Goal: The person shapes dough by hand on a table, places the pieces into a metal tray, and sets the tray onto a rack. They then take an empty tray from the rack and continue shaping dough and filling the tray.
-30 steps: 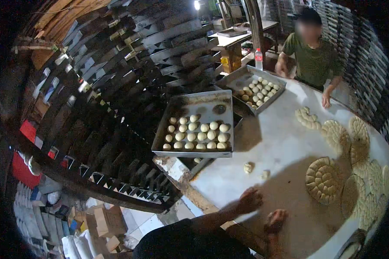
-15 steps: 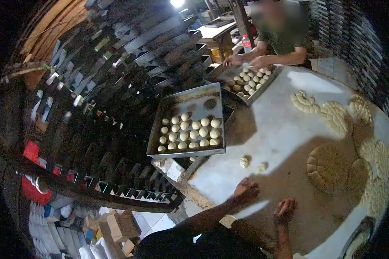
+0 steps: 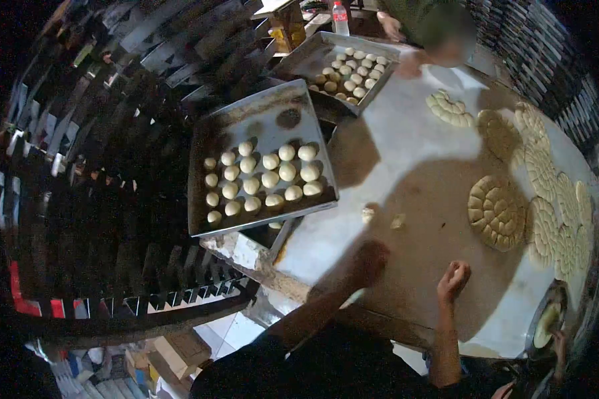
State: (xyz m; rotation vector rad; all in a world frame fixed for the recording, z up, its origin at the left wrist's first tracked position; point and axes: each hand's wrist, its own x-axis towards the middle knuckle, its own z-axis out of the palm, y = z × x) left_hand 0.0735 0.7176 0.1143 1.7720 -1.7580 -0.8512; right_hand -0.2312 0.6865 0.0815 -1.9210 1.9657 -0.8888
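My left hand (image 3: 371, 258) is low over the table, fingers curled down in deep shadow; anything beneath them is hidden. To its right, my right hand (image 3: 454, 276) is curled into a loose fist against the tabletop, and its contents do not show. Just beyond my left hand lie a small dough piece (image 3: 368, 214) and another small dough lump (image 3: 398, 221). A metal tray (image 3: 263, 126) at the left bears rows of round dough balls (image 3: 270, 179). Right of my hands sits a dough round (image 3: 496, 213) cut into many segments.
More segmented dough slabs (image 3: 542, 229) line the right side of the table (image 3: 419, 143). Behind stands a second tray (image 3: 299, 58) of dough balls, near a bottle (image 3: 340, 20) and a person bending over (image 3: 429, 23). Another person's hand (image 3: 559, 346) is beside a bowl (image 3: 548, 324), lower right.
The view has shifted, so trays and dough appear farther left and higher. My hands stay curled low over the table. The person opposite has bent down, hands away from the far tray.
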